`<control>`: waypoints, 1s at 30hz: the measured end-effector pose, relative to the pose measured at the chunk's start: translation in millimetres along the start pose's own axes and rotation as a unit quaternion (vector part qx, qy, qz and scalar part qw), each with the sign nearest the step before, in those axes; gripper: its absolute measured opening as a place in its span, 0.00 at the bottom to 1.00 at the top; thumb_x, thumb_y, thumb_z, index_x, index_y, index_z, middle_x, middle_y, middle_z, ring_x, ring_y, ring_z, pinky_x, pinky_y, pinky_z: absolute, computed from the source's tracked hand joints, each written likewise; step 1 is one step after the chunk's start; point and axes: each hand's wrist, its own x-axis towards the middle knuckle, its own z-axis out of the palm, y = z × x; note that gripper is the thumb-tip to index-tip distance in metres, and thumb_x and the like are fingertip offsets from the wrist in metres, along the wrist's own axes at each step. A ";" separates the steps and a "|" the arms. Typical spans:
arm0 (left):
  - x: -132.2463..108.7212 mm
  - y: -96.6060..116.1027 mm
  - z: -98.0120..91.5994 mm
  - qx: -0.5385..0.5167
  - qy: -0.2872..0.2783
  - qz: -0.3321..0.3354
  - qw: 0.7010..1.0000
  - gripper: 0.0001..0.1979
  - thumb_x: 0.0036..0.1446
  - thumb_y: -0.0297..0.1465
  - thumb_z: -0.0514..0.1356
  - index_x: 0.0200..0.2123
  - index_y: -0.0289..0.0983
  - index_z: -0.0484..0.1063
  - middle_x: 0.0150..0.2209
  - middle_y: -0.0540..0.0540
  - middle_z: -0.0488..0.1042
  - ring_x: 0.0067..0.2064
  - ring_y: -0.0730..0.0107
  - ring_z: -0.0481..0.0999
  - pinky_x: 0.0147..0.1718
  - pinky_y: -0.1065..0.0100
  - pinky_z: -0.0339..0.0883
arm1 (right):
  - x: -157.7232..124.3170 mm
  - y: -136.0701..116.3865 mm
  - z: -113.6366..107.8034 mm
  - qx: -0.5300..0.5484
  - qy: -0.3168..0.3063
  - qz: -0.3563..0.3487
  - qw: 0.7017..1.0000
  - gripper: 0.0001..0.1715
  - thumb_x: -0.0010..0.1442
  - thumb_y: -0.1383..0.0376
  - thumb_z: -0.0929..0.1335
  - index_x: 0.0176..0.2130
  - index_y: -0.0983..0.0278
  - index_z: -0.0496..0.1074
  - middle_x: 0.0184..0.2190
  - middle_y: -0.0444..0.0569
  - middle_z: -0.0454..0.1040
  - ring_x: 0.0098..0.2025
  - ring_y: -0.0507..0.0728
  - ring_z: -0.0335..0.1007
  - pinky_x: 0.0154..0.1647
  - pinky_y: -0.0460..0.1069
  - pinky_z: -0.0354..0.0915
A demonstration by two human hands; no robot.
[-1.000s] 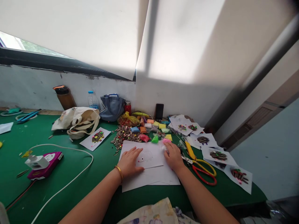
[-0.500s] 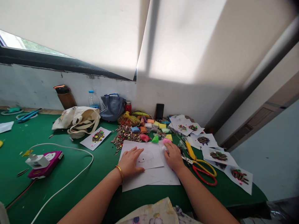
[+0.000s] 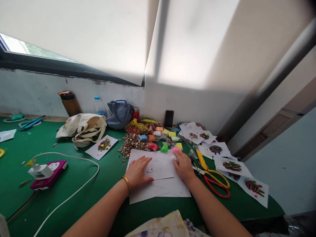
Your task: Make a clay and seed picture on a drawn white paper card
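My left hand (image 3: 137,171) lies flat, fingers apart, on a white sheet of paper (image 3: 159,168) that carries a faint round pencil drawing with a small red mark. That sheet rests on more white paper (image 3: 170,189) on the green table (image 3: 103,177). My right hand (image 3: 182,165) rests at the sheet's right edge with fingers curled; something pale shows at its fingertips, too small to name. A pink clay lump (image 3: 176,149) sits just beyond its fingers. A gold bangle (image 3: 126,183) circles my left wrist.
Sunflower seeds (image 3: 130,144) are piled behind the paper, beside several coloured clay packets (image 3: 158,138). Scissors, yellow (image 3: 209,168) and red (image 3: 217,187), lie at the right. Finished seed pictures (image 3: 232,166) line the right edge. Bags (image 3: 82,126), bottles (image 3: 70,102) and a phone (image 3: 169,118) stand by the wall; a pink device (image 3: 48,172) with a white cable (image 3: 81,184) lies left.
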 end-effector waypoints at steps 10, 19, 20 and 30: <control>-1.3 3.0 -0.6 -0.005 -0.010 -0.006 1.000 0.48 0.42 0.47 0.66 0.65 0.47 0.52 0.65 0.45 0.58 0.67 0.51 0.50 0.62 0.50 0.46 | 0.8 -0.9 -1.8 0.003 -0.015 0.008 1.000 0.24 0.61 0.65 0.61 0.56 0.62 0.68 0.53 0.53 0.70 0.56 0.60 0.62 0.58 0.56 0.56; -2.5 6.9 -5.3 -0.005 -0.018 -0.013 1.000 0.48 0.42 0.47 0.66 0.65 0.47 0.52 0.65 0.45 0.58 0.68 0.50 0.50 0.62 0.49 0.46 | 0.9 -0.5 -1.2 -0.001 -0.012 0.001 1.000 0.24 0.61 0.65 0.61 0.56 0.62 0.68 0.53 0.53 0.70 0.56 0.60 0.63 0.58 0.56 0.57; -2.5 7.3 -5.6 -0.004 -0.020 -0.016 1.000 0.48 0.42 0.47 0.66 0.65 0.47 0.53 0.65 0.44 0.58 0.68 0.50 0.49 0.62 0.49 0.46 | 1.0 -0.2 -1.1 -0.002 -0.011 0.001 1.000 0.24 0.61 0.65 0.61 0.56 0.62 0.67 0.53 0.53 0.70 0.56 0.60 0.63 0.58 0.56 0.57; -1.5 6.7 -3.5 0.000 -0.014 -0.007 1.000 0.48 0.41 0.47 0.67 0.65 0.47 0.53 0.65 0.44 0.59 0.68 0.50 0.49 0.62 0.50 0.46 | 1.2 -1.3 -3.8 0.007 -0.012 0.013 1.000 0.24 0.61 0.65 0.61 0.56 0.62 0.67 0.54 0.53 0.70 0.56 0.61 0.62 0.58 0.56 0.57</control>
